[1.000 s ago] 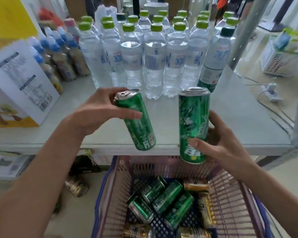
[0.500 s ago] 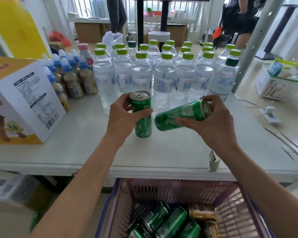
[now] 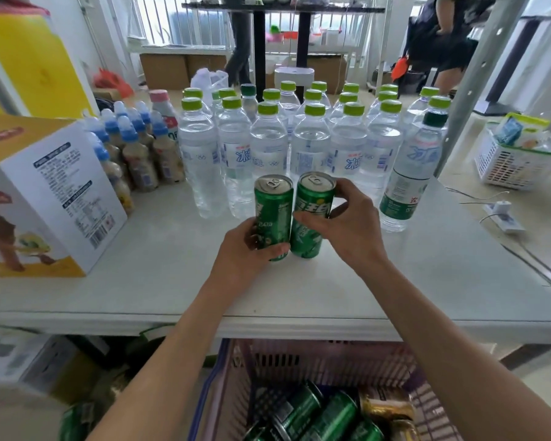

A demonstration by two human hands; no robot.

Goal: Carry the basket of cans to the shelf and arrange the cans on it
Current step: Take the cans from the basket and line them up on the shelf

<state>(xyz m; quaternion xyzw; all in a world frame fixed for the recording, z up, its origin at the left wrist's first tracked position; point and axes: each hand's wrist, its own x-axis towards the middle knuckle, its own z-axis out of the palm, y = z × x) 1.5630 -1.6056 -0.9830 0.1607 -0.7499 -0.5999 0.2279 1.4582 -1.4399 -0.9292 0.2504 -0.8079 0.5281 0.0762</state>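
Note:
Two tall green cans stand upright side by side on the white shelf (image 3: 395, 281), just in front of the water bottles. My left hand (image 3: 248, 249) wraps the lower part of the left can (image 3: 273, 208). My right hand (image 3: 347, 227) grips the right can (image 3: 312, 214) around its side and rim. The two cans touch. Below the shelf's front edge sits the pink basket (image 3: 315, 361), with several green cans (image 3: 331, 415) and gold cans (image 3: 385, 409) lying in it.
Several rows of water bottles (image 3: 299, 144) with green caps stand behind the cans. Small blue-capped bottles (image 3: 134, 151) and a white and yellow carton (image 3: 45, 192) fill the shelf's left. A grey shelf post (image 3: 477, 74) rises at right, with a white basket (image 3: 516, 160) beyond it.
My left hand set its can upright on the shelf. My right hand turned its can from lying sideways to upright and set it down beside the left one.

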